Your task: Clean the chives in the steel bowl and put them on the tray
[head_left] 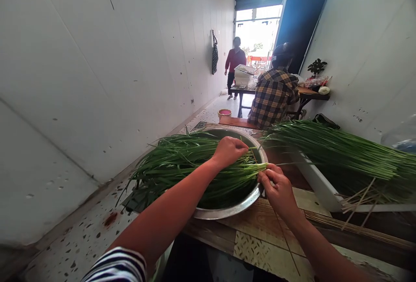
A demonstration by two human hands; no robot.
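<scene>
Over steel bowl — left hand fisted, grip clasping chives; right hand pinching stem ends — forearms angled inward.

A bunch of green leaves is laid across a round metal bowl on the tabletop. The leaves are long, thin and flat, and they are fresh and bright. They are spread out like a fan at the left, where the tips are hung far past the bowl's rim. At the right they are drawn close together, with the paler cut ends lined up just at the rim. The bunch is gripped from above by the left hand near that end. The cut ends are pinched by the right hand.
</scene>
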